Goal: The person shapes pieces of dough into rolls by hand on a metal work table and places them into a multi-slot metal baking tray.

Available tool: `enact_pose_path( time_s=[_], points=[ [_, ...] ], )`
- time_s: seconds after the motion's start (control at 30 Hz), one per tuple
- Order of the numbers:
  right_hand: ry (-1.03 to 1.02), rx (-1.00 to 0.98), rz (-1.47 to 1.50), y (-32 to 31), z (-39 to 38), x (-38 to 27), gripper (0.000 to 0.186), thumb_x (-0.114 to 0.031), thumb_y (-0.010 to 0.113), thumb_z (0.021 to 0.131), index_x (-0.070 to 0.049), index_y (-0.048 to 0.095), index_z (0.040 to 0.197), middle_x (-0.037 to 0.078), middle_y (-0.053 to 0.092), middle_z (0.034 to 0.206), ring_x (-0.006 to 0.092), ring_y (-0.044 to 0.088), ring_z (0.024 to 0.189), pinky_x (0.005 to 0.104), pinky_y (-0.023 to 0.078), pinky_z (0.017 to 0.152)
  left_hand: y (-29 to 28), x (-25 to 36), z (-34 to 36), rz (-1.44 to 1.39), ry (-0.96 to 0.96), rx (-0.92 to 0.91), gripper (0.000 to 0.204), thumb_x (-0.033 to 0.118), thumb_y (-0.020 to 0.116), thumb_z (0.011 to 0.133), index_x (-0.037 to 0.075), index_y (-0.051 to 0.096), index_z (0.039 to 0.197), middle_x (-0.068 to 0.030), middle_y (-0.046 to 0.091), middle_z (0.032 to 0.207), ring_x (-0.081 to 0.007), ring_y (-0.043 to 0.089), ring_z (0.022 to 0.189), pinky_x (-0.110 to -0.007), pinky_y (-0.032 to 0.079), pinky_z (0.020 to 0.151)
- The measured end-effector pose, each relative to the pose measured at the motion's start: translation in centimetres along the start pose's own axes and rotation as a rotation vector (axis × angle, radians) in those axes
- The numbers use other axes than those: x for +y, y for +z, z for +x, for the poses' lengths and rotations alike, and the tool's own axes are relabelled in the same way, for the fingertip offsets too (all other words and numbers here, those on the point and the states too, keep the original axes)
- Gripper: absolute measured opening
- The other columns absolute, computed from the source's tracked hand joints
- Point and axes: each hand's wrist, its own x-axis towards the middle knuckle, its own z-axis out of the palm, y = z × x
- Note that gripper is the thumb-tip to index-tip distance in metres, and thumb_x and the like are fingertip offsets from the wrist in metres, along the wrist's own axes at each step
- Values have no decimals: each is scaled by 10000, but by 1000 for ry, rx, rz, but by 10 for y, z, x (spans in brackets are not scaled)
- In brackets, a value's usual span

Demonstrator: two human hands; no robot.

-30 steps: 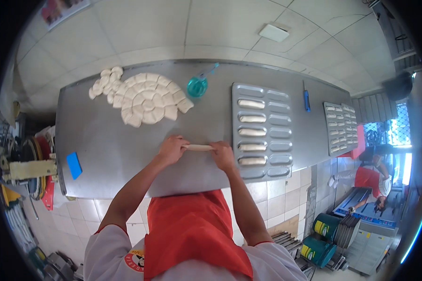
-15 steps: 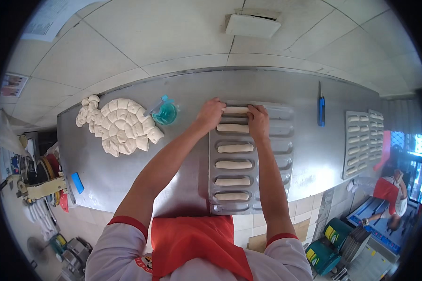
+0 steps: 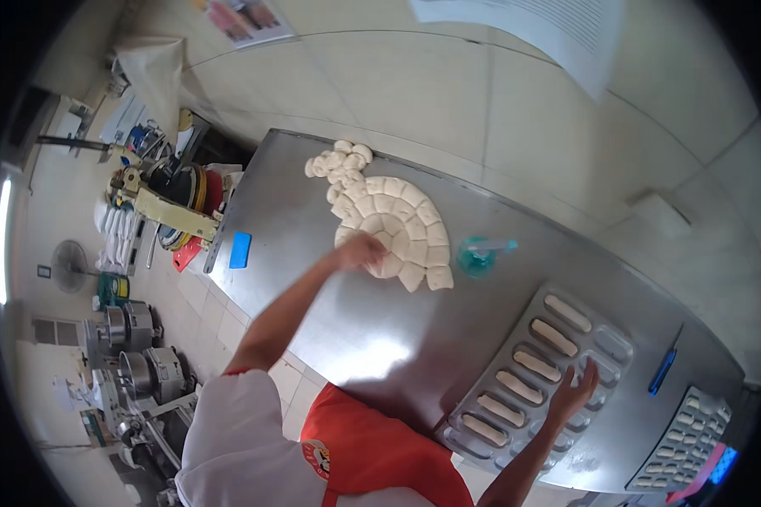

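At the near edge of a flat cluster of divided dough pieces point(image 3: 406, 221), my left hand point(image 3: 361, 252) reaches over the dough. Its fingers are smeared by motion, so their grip is unclear. My right hand point(image 3: 573, 393) is over the metal moulded tray point(image 3: 539, 297), fingers apart and holding nothing. One column of the tray's hollows holds several dough rolls, including a dough roll point(image 3: 553, 337) near the far end. The other column, beside and under my right hand, shows bare hollows.
A spray bottle with green liquid point(image 3: 475, 258) stands between the dough and the tray. A blue scraper point(image 3: 240, 250) lies by the left table edge. A blue-handled knife point(image 3: 665, 370) lies right of the tray. Another filled tray point(image 3: 685, 439) is at the far right.
Both hands have left the dough roll in the tray's far hollow. My left hand has moved left to the dough pieces; my right hand has opened over the tray. The view has swung left.
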Motion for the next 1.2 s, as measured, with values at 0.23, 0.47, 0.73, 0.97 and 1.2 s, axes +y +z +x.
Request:
enact_pose_path(
  time_s=[0.23,0.47,0.73,0.97,1.2],
  points=[
    [-87,-125,151,15,-120,-82,335,23,652,844,3,655,1178,129,677,1009,208,654,846,310,544,728,-137,-55,64,483,-274,732,439,333,757,801,42,661,1115,-155,709,1059,-278,688,945,-368,522,844],
    [-307,-211,212,100,-248,-264,487,-72,758,816,-62,614,1281,154,609,1287,309,610,1154,375,548,887,-60,-50,-66,-866,202,541,245,292,701,902,83,611,993,-3,642,869,-83,590,724,-247,445,584],
    [-345,-697,502,136,-282,-351,412,-108,678,906,-44,558,1295,164,650,1149,263,628,1078,352,495,929,24,-78,-209,-606,227,409,392,395,484,1034,29,600,955,-27,593,813,-109,555,774,-309,462,587],
    [79,-338,876,149,-317,-317,315,-252,486,1040,0,564,1213,64,620,951,118,559,873,302,463,776,85,-32,-216,-277,515,346,453,401,469,1036,3,569,844,-107,562,728,-215,543,669,-391,437,604],
    [411,-31,966,68,-295,-318,497,-431,441,1055,18,606,922,27,536,757,113,483,744,312,434,673,153,13,-222,-32,883,360,423,351,521,1012,-2,535,780,-143,559,658,-270,533,561,-428,390,543]
  ],
)
